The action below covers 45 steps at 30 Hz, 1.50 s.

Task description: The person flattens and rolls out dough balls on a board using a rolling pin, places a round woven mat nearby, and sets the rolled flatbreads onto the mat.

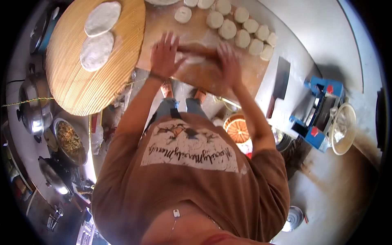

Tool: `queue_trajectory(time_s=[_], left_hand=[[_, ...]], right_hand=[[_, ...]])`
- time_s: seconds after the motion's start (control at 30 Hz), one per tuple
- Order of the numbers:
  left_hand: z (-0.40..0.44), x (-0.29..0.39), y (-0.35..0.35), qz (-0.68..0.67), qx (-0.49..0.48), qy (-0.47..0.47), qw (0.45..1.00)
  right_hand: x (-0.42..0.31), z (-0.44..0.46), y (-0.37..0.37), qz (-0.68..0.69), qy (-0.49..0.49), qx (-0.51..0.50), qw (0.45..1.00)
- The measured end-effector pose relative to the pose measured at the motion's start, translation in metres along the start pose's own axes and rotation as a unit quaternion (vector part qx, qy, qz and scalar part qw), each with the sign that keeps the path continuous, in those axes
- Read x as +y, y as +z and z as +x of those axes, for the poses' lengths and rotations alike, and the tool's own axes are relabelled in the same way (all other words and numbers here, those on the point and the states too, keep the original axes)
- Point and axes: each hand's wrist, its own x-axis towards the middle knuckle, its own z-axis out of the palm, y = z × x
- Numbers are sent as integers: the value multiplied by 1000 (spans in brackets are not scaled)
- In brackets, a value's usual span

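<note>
A dark rolling pin (199, 52) lies across the wooden board (245, 83), with a pale piece of dough (191, 59) partly under it. On its left end rests my left hand (164, 55), palm down, fingers spread. My right hand (229, 63) lies on the other end, fingers extended and slightly blurred. Several round dough pieces (227, 29) stand at the board's back right, and a single dough round (183, 14) sits beyond my left hand. Two flat dough sheets (96, 51) lie on the round ridged tray at the left.
The ridged tray (61, 77) overlaps the board's left side. A cleaver (281, 77) lies just right of the board. Farther right are a blue machine (318, 112) and a pale basket (343, 128). At the left stand a lidded pot (34, 106) and a bowl of food (69, 139).
</note>
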Motion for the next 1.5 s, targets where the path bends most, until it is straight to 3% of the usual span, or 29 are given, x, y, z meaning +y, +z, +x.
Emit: queue_trajectory(time_s=[0.07, 0.1, 0.13, 0.2, 0.23, 0.3, 0.37, 0.4, 0.47, 0.57, 0.67, 0.73, 0.8, 0.9, 1.0, 1.03, 1.07, 1.1, 1.13, 1.2, 1.23, 1.27, 1.33, 1.4, 1.47, 1.5], left_hand=[[-50, -3, 0, -15, -64, 38, 997], [-60, -5, 0, -19, -144, 28, 989], [-56, -21, 35, 54, -117, 39, 991], [-2, -48, 61, -66, 2, 8, 998], [8, -41, 48, -32, -10, -15, 999], [33, -22, 25, 41, -28, -61, 997], [-21, -17, 16, 58, -121, -9, 991], [-46, -19, 14, 30, -123, 10, 992], [-60, -25, 19, -3, -94, 18, 995], [26, -52, 51, 19, -41, -24, 999], [14, -38, 30, 77, -60, 0, 995], [-46, -10, -6, 141, -122, 33, 982], [-73, -14, -2, 59, -194, -3, 979], [2, -58, 49, -63, -3, -45, 997], [17, -37, 14, 64, -52, -46, 996], [-16, -28, 8, 160, -93, 0, 983], [-48, -10, -4, 161, -125, 3, 979], [-82, -4, -1, 96, -171, 0, 981], [-99, -6, 4, 24, -145, -8, 989], [-71, -36, 38, 17, -41, -28, 999], [-41, -44, 43, 31, -51, -80, 995], [-8, -54, 35, -42, -3, -84, 996], [4, -44, 15, -53, -26, -86, 995], [-43, -18, -6, 112, -102, -24, 988], [-102, -4, -6, 70, -145, 4, 987], [-97, -14, 9, 87, -129, -10, 988]], right_hand=[[-17, -43, -5, 2, -1, -61, 998], [-20, -55, -3, 47, -24, -17, 998], [-21, -40, -7, 41, -16, 10, 999], [-10, 20, -9, 30, -2, 59, 998], [5, 36, 8, -11, 48, 26, 998], [1, 9, 21, -7, 52, 13, 999], [-15, -22, 0, 37, 24, -15, 999], [-22, -43, -5, 13, 19, -117, 993], [-32, -49, -10, 26, -13, -81, 996], [7, 26, 10, -45, -22, 63, 997], [15, 15, 24, -53, 14, 48, 997], [-3, -40, 5, 46, -38, -15, 998], [-13, -53, -5, 45, -66, -79, 994], [1, 39, -8, -39, -62, -15, 997], [21, 45, 14, 30, -65, 54, 996], [29, 15, 17, 19, -91, 4, 996], [13, -13, -5, 100, -73, -14, 992], [1, -36, -10, 69, -75, -33, 994], [-2, -49, -5, 39, -75, -56, 995], [-7, -5, -12, 3, -69, -57, 996], [7, 32, 4, -16, -55, -37, 998], [14, 48, 12, -36, -42, -19, 998], [16, 36, 8, 5, -59, -3, 998], [23, 14, 7, 39, -76, -19, 996], [-4, -40, -21, 29, -70, -128, 989], [-1, -20, -22, 19, -63, -108, 992]])
